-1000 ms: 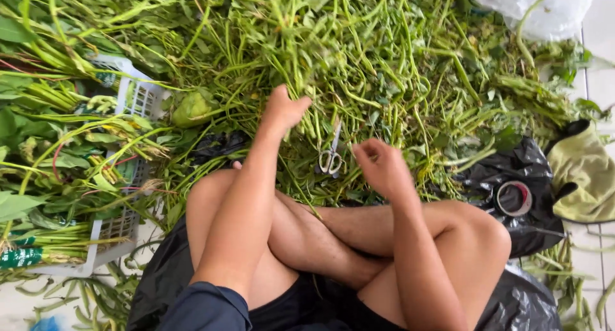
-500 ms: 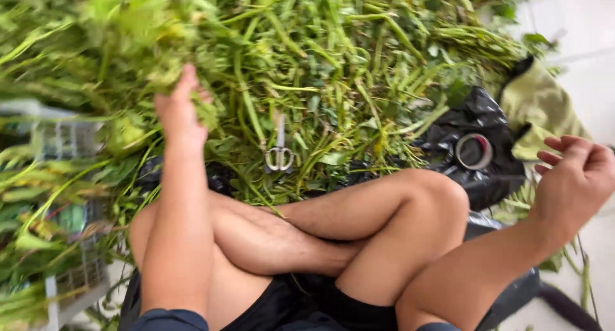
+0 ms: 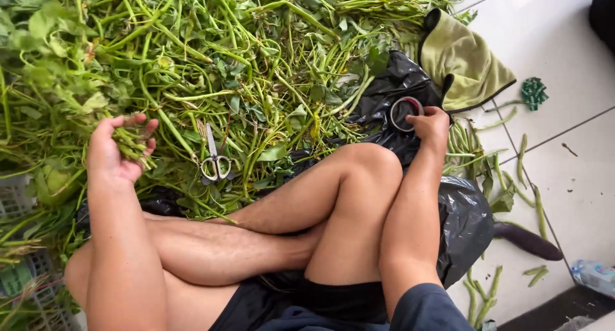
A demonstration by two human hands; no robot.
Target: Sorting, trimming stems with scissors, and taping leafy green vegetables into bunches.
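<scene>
I sit cross-legged before a big heap of green leafy stems [image 3: 256, 62]. My left hand [image 3: 118, 148] is palm-up at the left, its fingers curled around a small bunch of short green stems [image 3: 133, 142]. My right hand [image 3: 430, 124] reaches out to the right and rests its fingers on a roll of tape [image 3: 405, 112] lying on a black plastic bag [image 3: 471, 219]. A pair of scissors [image 3: 214, 158] lies on the stems between my hands, blades pointing away from me.
A green cloth [image 3: 464, 65] lies past the tape on the white tiled floor [image 3: 564, 94]. A pale plastic crate [image 3: 22, 267] with greens sits at the left. Loose bean pods [image 3: 522, 151], a dark aubergine [image 3: 526, 240] and a plastic bottle [image 3: 596, 276] lie at the right.
The view has swung right. My right hand moved from the stems out to the right, then back onto the tape roll. My left hand turned palm-up with a bunch of stems.
</scene>
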